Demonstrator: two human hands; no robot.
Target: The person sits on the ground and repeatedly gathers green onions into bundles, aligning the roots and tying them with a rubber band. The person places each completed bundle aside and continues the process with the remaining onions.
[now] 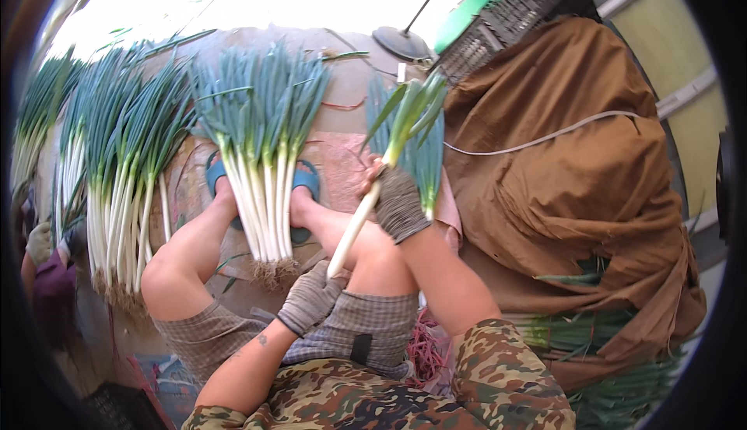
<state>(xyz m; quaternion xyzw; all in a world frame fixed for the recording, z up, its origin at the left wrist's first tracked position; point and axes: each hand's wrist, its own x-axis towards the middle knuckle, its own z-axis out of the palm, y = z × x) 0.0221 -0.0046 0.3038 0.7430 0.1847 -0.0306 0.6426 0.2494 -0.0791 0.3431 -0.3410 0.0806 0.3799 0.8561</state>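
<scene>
A single thick Welsh onion point(359, 223) slants across my right thigh, green leaves away from me, white end towards me. Around its upper stalk, where white turns green, my gloved right hand point(400, 199) is closed. My left hand point(312, 296), also in a grey knit glove, grips the white lower end, so any roots there are hidden. Between my feet lies a bunch of Welsh onions point(265, 196) with hairy roots point(275, 272) pointing at me. More onions point(429, 161) lie beyond my right hand, on a pink sheet point(341, 164), partly covered by the held stalk.
Left of my leg lie more onion bunches point(119, 214). Another person's gloved hand point(39, 243) is at the far left. A brown cloth point(554, 196) drapes a heap on the right, with onions point(578, 333) showing below. Behind stand a black plastic crate point(513, 15) and a round stand base point(400, 43).
</scene>
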